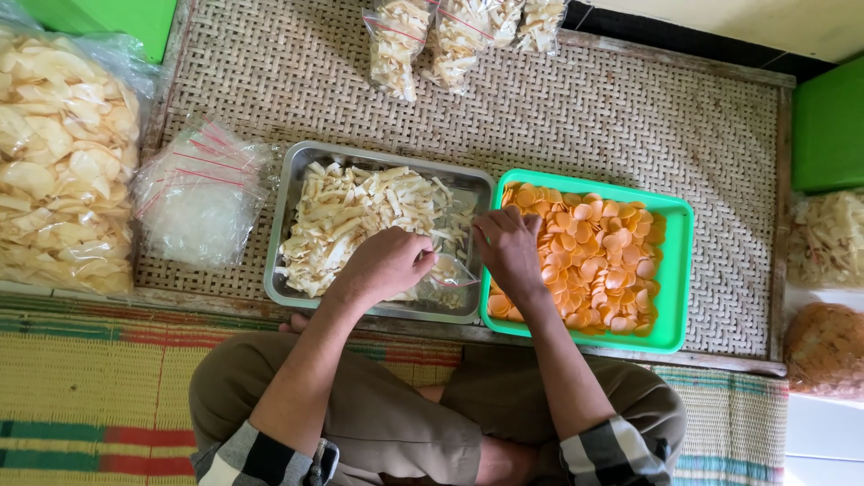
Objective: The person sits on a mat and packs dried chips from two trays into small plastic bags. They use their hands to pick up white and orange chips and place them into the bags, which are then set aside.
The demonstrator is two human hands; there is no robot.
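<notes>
Left hand, right hand seemingly holding clear bag (over metal tray)

Two trays, three filled bags

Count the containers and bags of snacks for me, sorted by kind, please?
Metal tray of pale strips: 1
Green tray of orange rounds: 1
Filled small bags at the top: 3
Big bag of pale crackers: 1
Stack of empty clear bags: 1
Small bag held between left hand and right hand: 1
Total: 8
</notes>
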